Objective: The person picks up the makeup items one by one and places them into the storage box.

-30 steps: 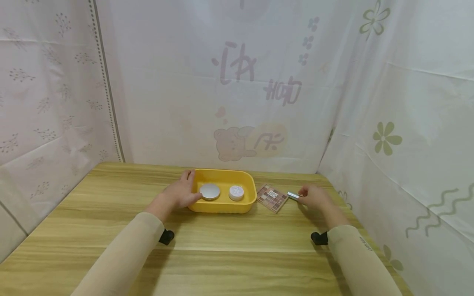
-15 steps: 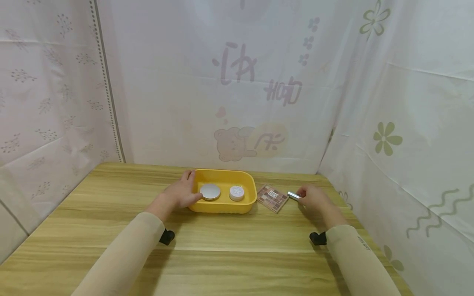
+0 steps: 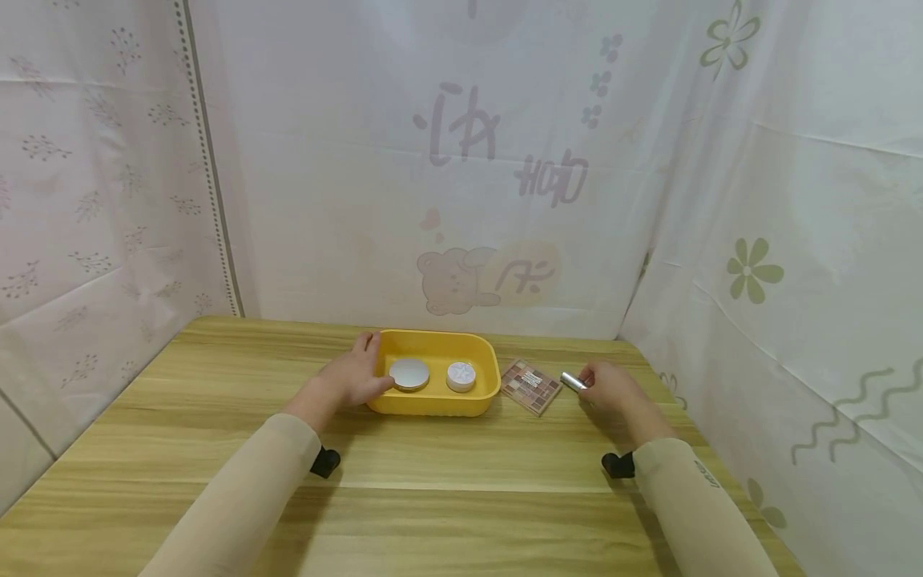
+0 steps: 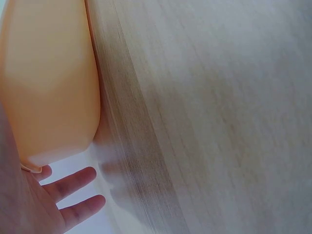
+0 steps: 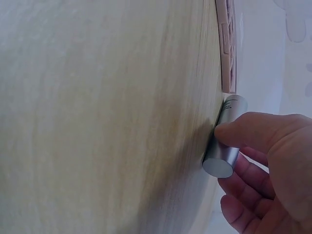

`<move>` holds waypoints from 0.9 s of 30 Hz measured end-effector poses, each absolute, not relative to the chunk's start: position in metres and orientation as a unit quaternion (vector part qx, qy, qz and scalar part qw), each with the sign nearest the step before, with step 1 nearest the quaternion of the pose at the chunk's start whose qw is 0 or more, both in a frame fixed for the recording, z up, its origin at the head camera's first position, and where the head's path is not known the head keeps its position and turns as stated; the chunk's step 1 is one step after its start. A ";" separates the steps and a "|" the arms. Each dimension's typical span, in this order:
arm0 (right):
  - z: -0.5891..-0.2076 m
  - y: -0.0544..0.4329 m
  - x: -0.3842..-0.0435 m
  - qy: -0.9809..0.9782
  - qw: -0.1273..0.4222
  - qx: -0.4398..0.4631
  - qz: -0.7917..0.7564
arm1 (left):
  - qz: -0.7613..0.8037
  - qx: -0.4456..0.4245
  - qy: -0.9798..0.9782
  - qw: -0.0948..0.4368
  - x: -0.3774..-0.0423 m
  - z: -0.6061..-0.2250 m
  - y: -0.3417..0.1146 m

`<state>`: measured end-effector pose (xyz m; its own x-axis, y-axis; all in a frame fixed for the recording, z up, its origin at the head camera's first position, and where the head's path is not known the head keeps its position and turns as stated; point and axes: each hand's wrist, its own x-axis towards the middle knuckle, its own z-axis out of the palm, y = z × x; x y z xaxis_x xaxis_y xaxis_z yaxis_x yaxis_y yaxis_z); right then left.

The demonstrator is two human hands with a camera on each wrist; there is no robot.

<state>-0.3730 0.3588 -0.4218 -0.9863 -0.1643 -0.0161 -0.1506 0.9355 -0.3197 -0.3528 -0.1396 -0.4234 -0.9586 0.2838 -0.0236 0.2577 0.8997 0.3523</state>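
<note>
A yellow plastic basin (image 3: 433, 405) stands near the table's back edge. My left hand (image 3: 349, 377) grips its left end, the thumb over the front rim and the fingers by the back corner. In the left wrist view two fingers (image 4: 73, 185) stretch past the basin wall (image 4: 53, 87). Inside the basin lie a round silver compact (image 3: 409, 373) and a smaller round white case (image 3: 461, 376) with a star-like relief. To the right, my right hand (image 3: 611, 386) pinches a silver cylindrical tube (image 5: 226, 131) with small print between thumb and fingers, low over the table.
An eyeshadow palette (image 3: 530, 386) in brown and pink tones lies flat between the basin and the tube. Patterned curtains (image 3: 461, 200) hang behind the wood-grain table (image 3: 461, 513) and on both sides.
The silver tube has turned slightly in my right hand, its free end shifting a little. My left hand, the basin and its contents have stayed put.
</note>
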 end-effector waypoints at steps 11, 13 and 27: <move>-0.424 0.360 -0.379 0.987 0.036 -0.069 -0.142 | 0.171 0.142 0.974 0.034 -0.352 -0.422 -0.140; -0.425 0.360 -0.379 0.987 0.033 -0.069 -0.143 | 0.171 0.142 0.974 0.034 -0.352 -0.422 -0.140; -0.426 0.359 -0.378 0.986 0.023 -0.076 -0.147 | 0.174 0.141 0.974 0.031 -0.355 -0.425 -0.141</move>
<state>-0.3782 0.3594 -0.4262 -0.9875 -0.1561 -0.0230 -0.1426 0.9452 -0.2937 -0.3547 -0.1406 -0.4253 -0.9582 0.2859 -0.0122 0.2641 0.8999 0.3469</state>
